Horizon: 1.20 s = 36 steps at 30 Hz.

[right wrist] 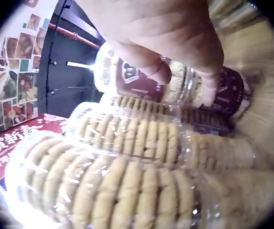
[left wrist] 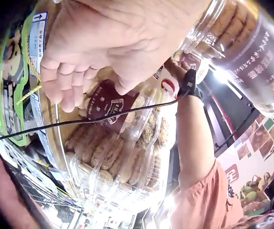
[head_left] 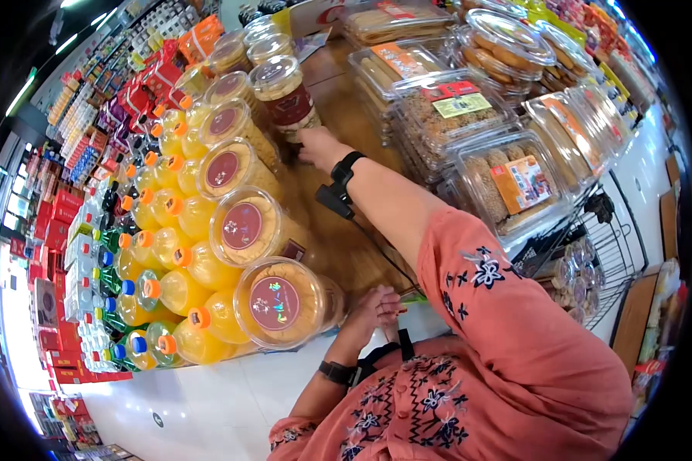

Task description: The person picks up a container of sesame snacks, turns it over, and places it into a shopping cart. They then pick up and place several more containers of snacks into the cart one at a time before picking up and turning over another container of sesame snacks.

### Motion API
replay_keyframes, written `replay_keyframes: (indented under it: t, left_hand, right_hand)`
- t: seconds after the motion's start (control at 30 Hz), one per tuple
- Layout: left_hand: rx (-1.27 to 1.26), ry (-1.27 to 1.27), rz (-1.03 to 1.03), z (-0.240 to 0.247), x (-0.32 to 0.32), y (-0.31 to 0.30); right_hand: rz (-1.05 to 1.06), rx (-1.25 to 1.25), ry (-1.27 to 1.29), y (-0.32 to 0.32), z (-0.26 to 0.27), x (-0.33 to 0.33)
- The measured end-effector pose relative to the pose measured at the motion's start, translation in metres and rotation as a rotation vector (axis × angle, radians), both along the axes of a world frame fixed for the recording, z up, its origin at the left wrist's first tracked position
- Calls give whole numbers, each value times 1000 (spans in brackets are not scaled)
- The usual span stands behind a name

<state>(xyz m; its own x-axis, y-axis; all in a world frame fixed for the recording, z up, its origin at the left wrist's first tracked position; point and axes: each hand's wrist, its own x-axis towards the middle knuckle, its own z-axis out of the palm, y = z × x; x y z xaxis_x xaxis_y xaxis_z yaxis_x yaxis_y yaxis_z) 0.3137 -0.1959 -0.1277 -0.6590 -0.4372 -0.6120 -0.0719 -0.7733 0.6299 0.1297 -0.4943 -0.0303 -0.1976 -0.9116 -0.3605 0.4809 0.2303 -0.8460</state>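
Observation:
At the far end of the wooden table, my right hand reaches to a clear cookie jar with a maroon label. In the right wrist view, the thumb and fingers are bent around this jar, where it meets a second maroon-labelled jar below it. My left hand hangs loosely curled at the near table edge, holding nothing. Beside it stands the nearest jar of cookies, with a round maroon lid sticker. The left wrist view shows loosely bent fingers in front of packaged cookies.
A row of cookie jars runs along the table, with orange-capped juice bottles to its left. Clear boxes of pastries are stacked at right, near a wire cart. A cable crosses near the left hand.

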Motion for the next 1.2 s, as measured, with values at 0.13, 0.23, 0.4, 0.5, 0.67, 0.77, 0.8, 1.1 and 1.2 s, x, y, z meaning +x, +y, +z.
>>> replay_keyframes:
  t: [0.13, 0.23, 0.4, 0.5, 0.67, 0.77, 0.8, 1.1, 1.2]
  left_hand:
    - [-21, 8, -34, 8, -9, 6]
    - [-45, 72, -64, 24, -12, 2]
    - [-150, 226, -179, 24, -23, -1]
    - [-295, 168, -226, 42, -42, 0]
    - [-274, 224, -307, 105, -108, 33]
    - [-254, 310, -489, 118, -147, 50]
    - [-270, 310, -511, 118, -161, 57]
    - [-279, 221, -701, 101, -256, 117]
    - [-261, 175, -718, 99, -271, 131]
  right_hand:
    - [-33, -219, 21, 43, 54, 12]
    - [202, -556, -159, 89, 83, 5]
    - [554, -745, -69, 276, 188, -3]
    - [768, -583, 193, 363, 190, -44]
    - [368, -358, 467, 460, 99, -110]
    - [14, -200, 369, 530, 51, -152]
    - [-109, -170, 320, 555, 37, -164]
    - [-787, 441, 259, 746, -108, -228]
    - [-941, 510, 386, 777, -145, -234]
